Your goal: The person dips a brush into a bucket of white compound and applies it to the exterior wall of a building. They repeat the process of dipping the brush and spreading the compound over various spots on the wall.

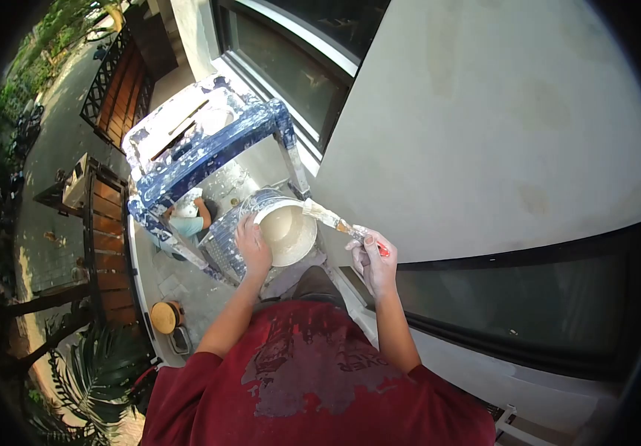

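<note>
My right hand [374,260] is closed around the red handle of a paintbrush [326,215] smeared with pale paint. Its bristles are at the right rim of a white bucket [311,249] standing upright in front of me. Off-white paint [285,232] lies inside. My left hand [252,249] grips the bucket's left side, fingers at the rim and the thumb hidden. White residue coats the fingers of both hands.
A blue, paint-spattered ladder top [209,149] rises just beyond the bucket. Far below, another person [188,219] is partly visible. A pale wall [484,134] with dark windows [283,70] runs along the right. Wooden gates [108,238] stand lower left.
</note>
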